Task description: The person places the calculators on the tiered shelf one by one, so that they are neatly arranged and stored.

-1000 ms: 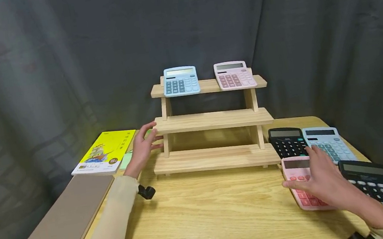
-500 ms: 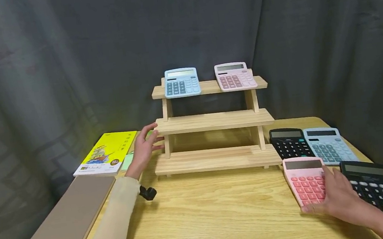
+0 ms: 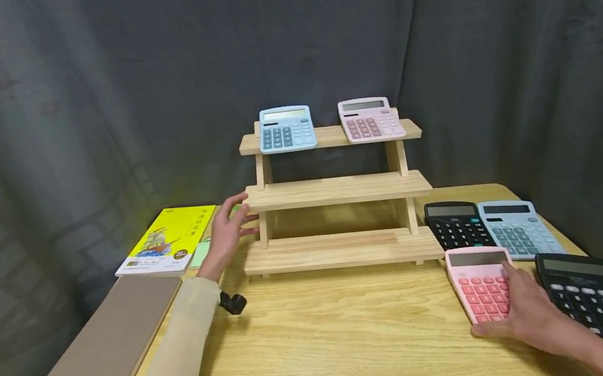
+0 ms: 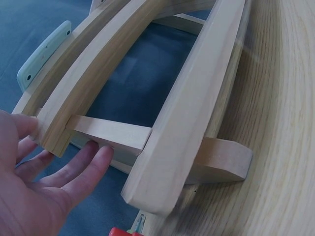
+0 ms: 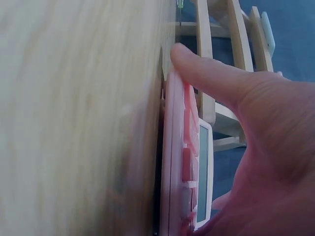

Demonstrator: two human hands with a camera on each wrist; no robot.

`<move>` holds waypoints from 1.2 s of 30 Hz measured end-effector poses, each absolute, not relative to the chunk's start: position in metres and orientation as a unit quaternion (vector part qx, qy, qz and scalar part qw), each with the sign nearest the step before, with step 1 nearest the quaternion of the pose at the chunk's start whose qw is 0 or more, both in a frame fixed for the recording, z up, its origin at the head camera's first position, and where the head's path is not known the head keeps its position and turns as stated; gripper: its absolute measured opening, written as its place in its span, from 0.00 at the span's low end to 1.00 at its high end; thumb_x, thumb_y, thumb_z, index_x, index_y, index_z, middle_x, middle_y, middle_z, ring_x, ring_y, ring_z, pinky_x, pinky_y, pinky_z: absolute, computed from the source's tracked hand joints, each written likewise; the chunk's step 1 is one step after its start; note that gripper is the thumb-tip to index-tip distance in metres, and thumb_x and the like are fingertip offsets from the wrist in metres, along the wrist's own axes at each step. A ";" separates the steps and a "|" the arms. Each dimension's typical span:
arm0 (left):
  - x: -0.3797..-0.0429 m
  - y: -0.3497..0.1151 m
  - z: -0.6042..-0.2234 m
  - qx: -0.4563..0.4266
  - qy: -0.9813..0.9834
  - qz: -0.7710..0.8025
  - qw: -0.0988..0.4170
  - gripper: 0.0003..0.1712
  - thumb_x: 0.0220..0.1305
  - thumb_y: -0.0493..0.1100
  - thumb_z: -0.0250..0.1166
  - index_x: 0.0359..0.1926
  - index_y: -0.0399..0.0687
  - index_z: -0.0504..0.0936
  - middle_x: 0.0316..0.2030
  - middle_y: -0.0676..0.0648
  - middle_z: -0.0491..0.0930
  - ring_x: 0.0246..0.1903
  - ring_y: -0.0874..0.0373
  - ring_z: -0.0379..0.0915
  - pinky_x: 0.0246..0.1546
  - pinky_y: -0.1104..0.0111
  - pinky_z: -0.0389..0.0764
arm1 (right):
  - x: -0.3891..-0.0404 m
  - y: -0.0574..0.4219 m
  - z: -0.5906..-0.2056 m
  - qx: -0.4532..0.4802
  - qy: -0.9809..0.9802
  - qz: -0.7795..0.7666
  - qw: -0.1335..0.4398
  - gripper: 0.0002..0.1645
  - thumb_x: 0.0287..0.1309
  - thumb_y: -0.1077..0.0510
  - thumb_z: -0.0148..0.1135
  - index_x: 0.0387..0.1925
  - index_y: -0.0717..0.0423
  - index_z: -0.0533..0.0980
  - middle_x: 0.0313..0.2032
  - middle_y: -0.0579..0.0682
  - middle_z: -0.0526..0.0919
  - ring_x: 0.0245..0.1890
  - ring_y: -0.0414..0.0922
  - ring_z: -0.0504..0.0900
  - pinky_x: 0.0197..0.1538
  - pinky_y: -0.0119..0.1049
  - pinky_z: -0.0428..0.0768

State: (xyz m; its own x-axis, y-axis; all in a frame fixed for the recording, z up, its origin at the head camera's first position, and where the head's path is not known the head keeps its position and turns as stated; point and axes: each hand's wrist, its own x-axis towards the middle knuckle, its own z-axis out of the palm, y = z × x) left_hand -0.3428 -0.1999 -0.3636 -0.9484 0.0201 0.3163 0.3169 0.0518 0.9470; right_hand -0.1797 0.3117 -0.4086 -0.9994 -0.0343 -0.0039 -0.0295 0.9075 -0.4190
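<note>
My left hand point(image 3: 222, 235) holds the left end of the middle tier of a three-tier wooden display stand point(image 3: 336, 191). In the left wrist view, the thumb and fingers curl around the board's end point(image 4: 54, 135). To the right, my right hand point(image 3: 537, 313) grips a pink calculator point(image 3: 481, 294), thumb at its lower left corner and fingers along its right edge. The right wrist view shows the thumb at the end of the pink calculator point(image 5: 173, 162), close over the tabletop. A light blue calculator point(image 3: 286, 129) and a pale pink calculator point(image 3: 371, 120) lean on the top tier.
Beside the right hand lies a large black calculator point(image 3: 597, 296). Behind it are another black calculator point(image 3: 455, 225) and a light blue calculator point(image 3: 518, 229). On the left lie a yellow book point(image 3: 169, 235) and a brown notebook point(image 3: 113, 333). A dark curtain point(image 3: 317, 35) hangs behind.
My right hand has moved right and toward me, from above the pink calculator's middle to its lower right side, and now grips it. The left hand has stayed on the stand.
</note>
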 end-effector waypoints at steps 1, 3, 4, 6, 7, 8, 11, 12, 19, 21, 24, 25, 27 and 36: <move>-0.343 -0.200 -0.364 -0.117 -0.717 -0.679 0.108 0.27 0.80 0.47 0.53 0.73 0.42 0.66 0.70 0.37 0.62 0.57 0.29 0.73 0.52 0.41 0.80 | -0.179 0.311 -0.408 -0.017 0.975 -0.219 0.005 0.89 0.36 0.34 0.83 0.71 0.83 0.33 0.59 0.82 0.54 0.52 0.73 0.61 0.57 0.78 0.64; -0.344 -0.200 -0.365 -0.116 -0.716 -0.680 0.105 0.27 0.80 0.46 0.52 0.73 0.41 0.65 0.71 0.37 0.61 0.58 0.29 0.72 0.53 0.41 0.80 | -0.179 0.310 -0.407 -0.015 0.971 -0.237 0.005 0.86 0.37 0.36 0.83 0.71 0.81 0.36 0.58 0.81 0.56 0.51 0.72 0.64 0.57 0.77 0.66; -0.345 -0.200 -0.365 -0.116 -0.715 -0.682 0.104 0.27 0.80 0.45 0.52 0.73 0.41 0.65 0.71 0.36 0.61 0.58 0.29 0.72 0.53 0.40 0.80 | -0.179 0.309 -0.405 -0.013 0.969 -0.245 0.004 0.86 0.37 0.36 0.84 0.71 0.81 0.37 0.58 0.81 0.57 0.51 0.71 0.65 0.57 0.77 0.67; -0.345 -0.200 -0.365 -0.116 -0.715 -0.682 0.102 0.27 0.80 0.44 0.51 0.74 0.40 0.64 0.72 0.36 0.60 0.58 0.29 0.72 0.53 0.39 0.79 | -0.180 0.309 -0.403 -0.008 0.966 -0.259 -0.001 0.84 0.37 0.37 0.84 0.72 0.79 0.38 0.58 0.80 0.58 0.50 0.70 0.66 0.57 0.76 0.68; -0.345 -0.201 -0.365 -0.116 -0.715 -0.682 0.102 0.27 0.80 0.43 0.51 0.74 0.40 0.63 0.72 0.36 0.60 0.58 0.29 0.72 0.53 0.38 0.79 | -0.181 0.308 -0.403 -0.005 0.964 -0.264 -0.003 0.84 0.37 0.37 0.84 0.72 0.78 0.39 0.58 0.79 0.59 0.50 0.70 0.67 0.57 0.75 0.69; -0.345 -0.201 -0.365 -0.116 -0.715 -0.682 0.103 0.26 0.81 0.43 0.51 0.74 0.40 0.63 0.71 0.36 0.60 0.58 0.30 0.73 0.53 0.38 0.79 | -0.181 0.308 -0.402 -0.005 0.963 -0.268 -0.008 0.83 0.37 0.37 0.84 0.72 0.78 0.40 0.58 0.79 0.60 0.49 0.69 0.68 0.56 0.75 0.70; -0.344 -0.201 -0.364 -0.114 -0.721 -0.675 0.106 0.26 0.81 0.44 0.51 0.73 0.40 0.64 0.71 0.38 0.60 0.56 0.33 0.75 0.53 0.40 0.80 | -0.179 0.306 -0.404 -0.017 0.963 -0.267 -0.031 0.85 0.33 0.36 0.86 0.72 0.78 0.41 0.57 0.77 0.61 0.49 0.68 0.68 0.55 0.73 0.71; -0.343 -0.201 -0.364 -0.113 -0.723 -0.673 0.107 0.26 0.80 0.45 0.51 0.73 0.41 0.65 0.71 0.39 0.61 0.56 0.34 0.76 0.53 0.41 0.80 | -0.179 0.306 -0.406 -0.019 0.964 -0.262 -0.034 0.86 0.32 0.36 0.86 0.72 0.79 0.41 0.57 0.78 0.61 0.50 0.68 0.67 0.55 0.74 0.70; -0.343 -0.200 -0.365 -0.118 -0.725 -0.669 0.117 0.26 0.80 0.48 0.53 0.72 0.43 0.67 0.70 0.41 0.63 0.55 0.35 0.77 0.50 0.46 0.84 | -0.177 0.300 -0.409 0.004 0.977 -0.213 -0.024 0.92 0.31 0.31 0.84 0.70 0.84 0.35 0.57 0.82 0.55 0.51 0.73 0.62 0.56 0.77 0.66; -0.343 -0.199 -0.364 -0.119 -0.722 -0.671 0.116 0.26 0.80 0.48 0.53 0.72 0.42 0.67 0.70 0.41 0.62 0.55 0.34 0.77 0.50 0.44 0.83 | -0.177 0.299 -0.409 0.007 0.976 -0.214 -0.032 0.91 0.30 0.33 0.85 0.70 0.84 0.36 0.54 0.80 0.58 0.48 0.71 0.65 0.54 0.75 0.69; -0.344 -0.199 -0.364 -0.120 -0.718 -0.675 0.117 0.26 0.80 0.47 0.53 0.72 0.41 0.67 0.69 0.41 0.63 0.54 0.34 0.77 0.51 0.40 0.81 | -0.177 0.298 -0.407 0.016 0.974 -0.222 -0.031 0.89 0.29 0.34 0.86 0.70 0.83 0.38 0.53 0.79 0.60 0.46 0.69 0.67 0.51 0.71 0.73; -0.344 -0.199 -0.364 -0.120 -0.718 -0.676 0.117 0.26 0.80 0.47 0.53 0.72 0.41 0.67 0.69 0.41 0.62 0.55 0.34 0.77 0.51 0.40 0.81 | -0.177 0.297 -0.406 0.022 0.974 -0.224 -0.026 0.89 0.30 0.34 0.85 0.69 0.83 0.38 0.53 0.79 0.60 0.46 0.69 0.67 0.51 0.71 0.73; -0.344 -0.199 -0.364 -0.119 -0.718 -0.676 0.117 0.26 0.80 0.46 0.53 0.72 0.41 0.67 0.69 0.41 0.63 0.55 0.32 0.76 0.51 0.40 0.80 | -0.177 0.297 -0.404 0.030 0.973 -0.228 -0.018 0.88 0.29 0.34 0.85 0.69 0.83 0.39 0.54 0.79 0.60 0.46 0.69 0.68 0.52 0.72 0.73; -0.343 -0.200 -0.363 -0.116 -0.721 -0.674 0.113 0.27 0.80 0.47 0.52 0.73 0.42 0.66 0.70 0.40 0.62 0.57 0.31 0.74 0.53 0.39 0.79 | -0.175 0.296 -0.395 0.053 0.970 -0.235 -0.015 0.87 0.35 0.32 0.82 0.72 0.81 0.39 0.57 0.81 0.61 0.49 0.71 0.68 0.53 0.74 0.72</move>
